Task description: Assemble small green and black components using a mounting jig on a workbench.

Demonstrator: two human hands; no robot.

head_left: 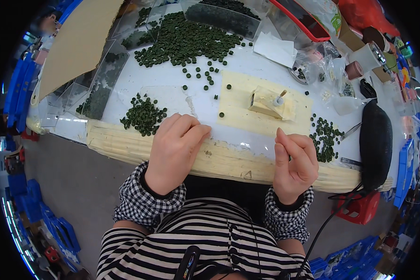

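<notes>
At the table's near edge, my left hand (176, 151) is closed, its fingers curled and pressed together. Whatever it may hold is hidden beneath the fingers. Just beyond it lies a small heap of dark green pieces (143, 115), pointed or wedge-like in look. My right hand (296, 161) is raised over the edge with thumb and forefinger pinched. A tiny dark spot shows by its palm, too small to name. Beside it, on the right, spreads a pile of small round green pieces (325, 140). Between and beyond the hands stands a cream-taped block (271, 103) with a small upright peg.
A big spread of green ring-like pieces (182, 39) covers the far middle. Clear plastic trays (100, 88) and a cardboard sheet (77, 46) stand left. A black pouch (376, 144), tweezers (351, 131) and plastic bags (329, 65) lie right. Cream tape (119, 141) pads the front edge.
</notes>
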